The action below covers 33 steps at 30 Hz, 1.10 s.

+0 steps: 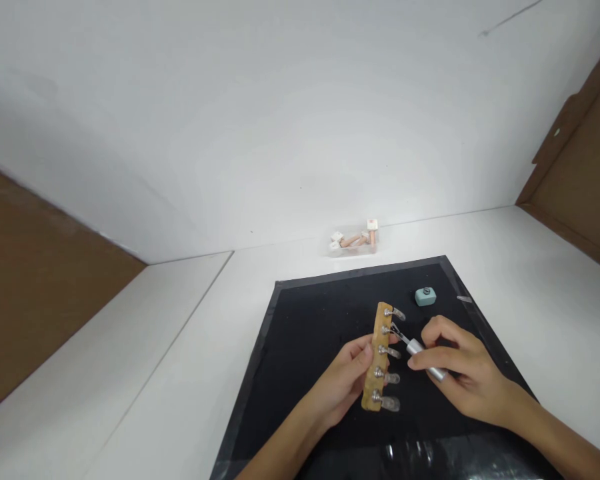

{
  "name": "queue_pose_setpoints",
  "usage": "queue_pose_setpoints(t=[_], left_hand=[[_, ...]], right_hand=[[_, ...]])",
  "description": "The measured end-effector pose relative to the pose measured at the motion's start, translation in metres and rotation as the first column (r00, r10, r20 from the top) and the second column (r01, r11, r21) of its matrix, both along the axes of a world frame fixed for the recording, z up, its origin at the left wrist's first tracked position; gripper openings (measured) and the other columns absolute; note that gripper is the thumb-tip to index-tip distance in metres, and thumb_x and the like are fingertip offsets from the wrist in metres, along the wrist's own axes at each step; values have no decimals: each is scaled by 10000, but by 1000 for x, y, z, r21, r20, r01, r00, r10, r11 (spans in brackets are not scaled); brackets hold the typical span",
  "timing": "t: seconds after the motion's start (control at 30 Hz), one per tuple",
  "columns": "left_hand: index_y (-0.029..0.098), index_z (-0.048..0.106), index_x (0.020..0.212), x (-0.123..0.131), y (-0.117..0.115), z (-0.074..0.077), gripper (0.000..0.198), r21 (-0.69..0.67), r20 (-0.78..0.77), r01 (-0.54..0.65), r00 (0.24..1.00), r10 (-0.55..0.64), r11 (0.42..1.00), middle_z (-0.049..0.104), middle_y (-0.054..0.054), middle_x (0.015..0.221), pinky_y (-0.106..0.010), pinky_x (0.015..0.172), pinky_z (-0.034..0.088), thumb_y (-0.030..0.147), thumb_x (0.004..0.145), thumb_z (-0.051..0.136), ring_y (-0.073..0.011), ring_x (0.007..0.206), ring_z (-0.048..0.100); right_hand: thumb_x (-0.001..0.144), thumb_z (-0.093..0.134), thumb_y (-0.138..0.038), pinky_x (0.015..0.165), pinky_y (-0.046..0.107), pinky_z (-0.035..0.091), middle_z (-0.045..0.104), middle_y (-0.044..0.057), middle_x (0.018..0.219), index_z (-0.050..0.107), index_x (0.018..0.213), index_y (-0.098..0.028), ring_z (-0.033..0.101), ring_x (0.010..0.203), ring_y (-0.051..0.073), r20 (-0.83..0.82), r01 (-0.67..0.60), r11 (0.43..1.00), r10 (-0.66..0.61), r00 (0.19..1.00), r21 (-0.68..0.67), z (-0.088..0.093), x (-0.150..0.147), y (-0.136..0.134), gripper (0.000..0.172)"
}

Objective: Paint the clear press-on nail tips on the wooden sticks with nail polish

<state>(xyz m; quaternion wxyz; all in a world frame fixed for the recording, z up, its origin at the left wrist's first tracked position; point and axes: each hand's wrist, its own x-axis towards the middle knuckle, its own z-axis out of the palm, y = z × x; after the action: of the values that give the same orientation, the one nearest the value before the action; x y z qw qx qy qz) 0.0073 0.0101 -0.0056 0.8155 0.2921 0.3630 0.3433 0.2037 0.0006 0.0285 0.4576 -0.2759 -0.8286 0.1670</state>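
Note:
My left hand (336, 385) grips a narrow wooden nail-tip stand (371, 381) by its side, holding it slanted above the black mat. Several metal posts line the stand, most with a clear false nail (391, 404) sticking out to the right. Between the fingers and thumb of my right hand (473, 370) is a nail polish brush (421, 353) with a silver handle. Its tip reaches the false nail second from the top; whether they touch I cannot tell. Beyond my right hand, a small teal nail polish bottle (425, 298) stands on the mat with its dark neck uncapped.
A black mat (310, 327) with taped edges covers part of the white table (190, 373). Behind it, against the white wall, sits a clear tray (353, 251) of white-capped pinkish pieces. Brown panels (45, 280) border both sides.

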Motion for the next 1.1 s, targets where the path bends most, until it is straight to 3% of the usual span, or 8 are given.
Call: queue_pose_setpoints(t=[0.4,0.67,0.87,1.1], left_hand=[[111,692,900,-1,2,-2,549,35,39,-16,999,15,999,541,-6,616,-225,541,388,557,586,753,-89,533,509],[110,691,1000,-4,1,-5,566,49,62,3,998,-6,999,545,-10,629,-238,551,374,540,633,730,-99,547,509],[135,696,1003,-6,-1,-6,507,19,71,23,997,-25,1000,554,-6,668,-237,603,401,489,644,746,-86,581,510],[145,710,986,-5,-1,-4,458,-3,108,64,992,-63,998,596,-19,728,-256,666,425,423,628,781,-95,625,536]], right_hand=[[730,422,47,454,233,390,417,-3,715,602,875,-214,466,566,117,16,-23,1000,23,1000,-10,3,2,0,349],[734,431,51,456,232,369,414,0,726,596,865,-201,460,575,116,-38,7,1000,-8,999,-16,0,2,-1,328],[809,512,-9,521,251,423,486,6,740,607,844,-235,517,640,139,-267,2,965,-74,961,-262,-1,6,-1,247],[875,592,-250,440,216,370,469,-8,741,640,843,-247,439,535,97,-529,-234,860,-49,847,-454,-7,2,0,58]])
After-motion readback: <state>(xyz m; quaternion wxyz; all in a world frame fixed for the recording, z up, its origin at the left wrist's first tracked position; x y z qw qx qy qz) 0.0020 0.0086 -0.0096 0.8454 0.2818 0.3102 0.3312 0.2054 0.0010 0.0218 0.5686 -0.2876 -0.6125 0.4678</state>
